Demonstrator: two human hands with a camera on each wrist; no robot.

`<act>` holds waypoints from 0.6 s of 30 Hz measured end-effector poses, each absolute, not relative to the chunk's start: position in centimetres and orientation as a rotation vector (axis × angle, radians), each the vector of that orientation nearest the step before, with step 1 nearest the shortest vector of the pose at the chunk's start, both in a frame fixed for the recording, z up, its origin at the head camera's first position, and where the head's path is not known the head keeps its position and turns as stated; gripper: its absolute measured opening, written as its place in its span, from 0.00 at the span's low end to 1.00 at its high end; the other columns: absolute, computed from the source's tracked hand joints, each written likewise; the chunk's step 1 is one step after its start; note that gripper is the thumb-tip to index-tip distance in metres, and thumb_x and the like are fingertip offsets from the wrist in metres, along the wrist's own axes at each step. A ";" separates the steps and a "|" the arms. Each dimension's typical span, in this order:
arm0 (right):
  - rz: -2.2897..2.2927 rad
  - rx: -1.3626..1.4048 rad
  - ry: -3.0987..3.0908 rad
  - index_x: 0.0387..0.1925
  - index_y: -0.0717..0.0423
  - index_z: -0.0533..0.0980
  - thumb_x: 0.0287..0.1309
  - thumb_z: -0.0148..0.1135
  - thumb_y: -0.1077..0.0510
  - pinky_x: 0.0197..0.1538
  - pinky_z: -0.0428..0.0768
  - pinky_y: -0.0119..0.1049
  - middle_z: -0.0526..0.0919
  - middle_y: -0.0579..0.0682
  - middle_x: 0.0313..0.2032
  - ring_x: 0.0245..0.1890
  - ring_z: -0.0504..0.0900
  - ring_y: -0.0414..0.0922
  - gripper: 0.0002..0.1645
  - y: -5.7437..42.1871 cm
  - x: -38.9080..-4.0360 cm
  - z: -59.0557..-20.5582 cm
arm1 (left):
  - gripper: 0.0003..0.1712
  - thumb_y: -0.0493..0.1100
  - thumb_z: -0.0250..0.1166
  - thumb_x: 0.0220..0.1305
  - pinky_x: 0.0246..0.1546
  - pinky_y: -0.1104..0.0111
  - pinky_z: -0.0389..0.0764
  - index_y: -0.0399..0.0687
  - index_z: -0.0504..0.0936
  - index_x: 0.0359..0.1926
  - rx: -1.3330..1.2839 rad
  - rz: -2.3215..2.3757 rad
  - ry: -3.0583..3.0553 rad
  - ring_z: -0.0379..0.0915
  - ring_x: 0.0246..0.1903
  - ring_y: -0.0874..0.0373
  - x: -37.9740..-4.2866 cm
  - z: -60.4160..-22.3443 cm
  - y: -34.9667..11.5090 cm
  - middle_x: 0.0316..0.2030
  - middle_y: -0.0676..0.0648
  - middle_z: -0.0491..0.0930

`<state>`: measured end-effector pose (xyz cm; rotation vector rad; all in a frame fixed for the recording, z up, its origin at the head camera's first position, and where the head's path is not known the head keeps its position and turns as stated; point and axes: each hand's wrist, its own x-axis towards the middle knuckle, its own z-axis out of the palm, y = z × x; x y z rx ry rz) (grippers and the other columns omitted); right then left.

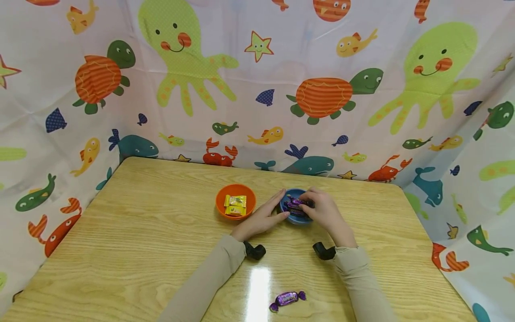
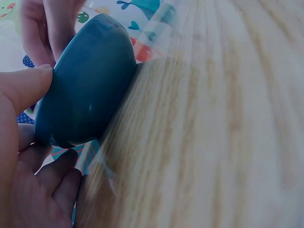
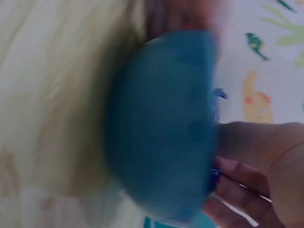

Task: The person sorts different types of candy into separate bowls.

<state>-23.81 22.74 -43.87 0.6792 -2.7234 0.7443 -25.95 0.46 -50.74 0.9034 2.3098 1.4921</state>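
A blue bowl [image 1: 297, 220] with several purple-wrapped candies [image 1: 293, 205] in it stands on the wooden table. My left hand [image 1: 262, 218] holds the bowl from its left side, thumb near the rim and fingers round the far side; the left wrist view shows the thumb on the rim of the bowl [image 2: 90, 85]. Reaching in over the right rim, my right hand [image 1: 325, 210] pinches a purple candy among the others. In the right wrist view, a bit of shiny purple wrapper [image 3: 215, 179] shows between its fingers at the rim.
Left of the blue bowl stands an orange bowl [image 1: 219, 208] with yellow-wrapped candies [image 1: 235, 205]. One purple candy [image 1: 287, 298] lies on the table [image 1: 161, 210] near the front. A sea-animal curtain [image 1: 249, 80] hangs behind the table and along its sides.
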 end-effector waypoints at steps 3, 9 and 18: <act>0.689 0.637 -2.700 0.39 0.64 0.85 0.53 0.73 0.68 0.44 0.83 0.49 0.81 0.56 0.37 0.38 0.82 0.52 0.10 22.4 -24.6 -44.8 | 0.45 0.62 0.54 0.73 0.74 0.54 0.45 0.57 0.42 0.80 0.914 1.487 2.320 0.35 0.76 0.60 -26.1 -50.8 0.4 0.79 0.52 0.40; 0.567 0.582 -2.703 0.37 0.62 0.85 0.52 0.74 0.68 0.43 0.83 0.48 0.81 0.54 0.37 0.38 0.81 0.51 0.09 21.7 -25.1 -46.1 | 0.45 0.62 0.54 0.73 0.74 0.55 0.45 0.55 0.43 0.80 0.918 1.492 2.320 0.35 0.76 0.61 -26.0 -50.8 0.4 0.79 0.52 0.40; 0.500 0.532 -2.762 0.37 0.64 0.86 0.53 0.72 0.68 0.43 0.84 0.51 0.83 0.56 0.39 0.40 0.83 0.53 0.07 21.2 -24.9 -46.5 | 0.45 0.62 0.54 0.73 0.74 0.56 0.46 0.58 0.42 0.80 0.928 1.492 2.320 0.35 0.76 0.61 -26.0 -50.9 0.4 0.79 0.52 0.40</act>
